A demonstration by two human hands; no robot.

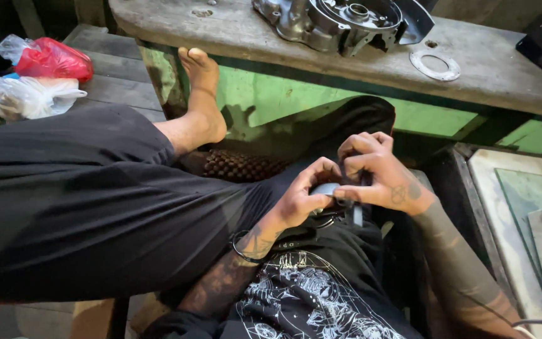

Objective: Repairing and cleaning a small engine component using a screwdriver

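We are seated with one leg crossed over our lap, and both hands meet there over a small round metal part (326, 189), pale grey and mostly hidden. Our left hand (302, 198) is curled around it from below, thumb and fingers closed on its rim. Our right hand (377, 179) is closed too, pinching a thin dark tool (354, 207) that runs down past the part; what kind of tool we cannot tell.

Nothing carries the part but our grip and the black cloth of our trousers (83, 201). We judge that if the tool slips off, it may jab our left thumb, which lies just beside its tip. If the grip loosens, the part could roll off our lap into the dark gap below the wooden worktop (271, 44).

On that worktop, near its front edge, an aluminium engine casing (340, 22) sits with a flat ring gasket (435, 65) to its right; our bare foot (201, 81) rests against that edge, and a jolt there could shake them.
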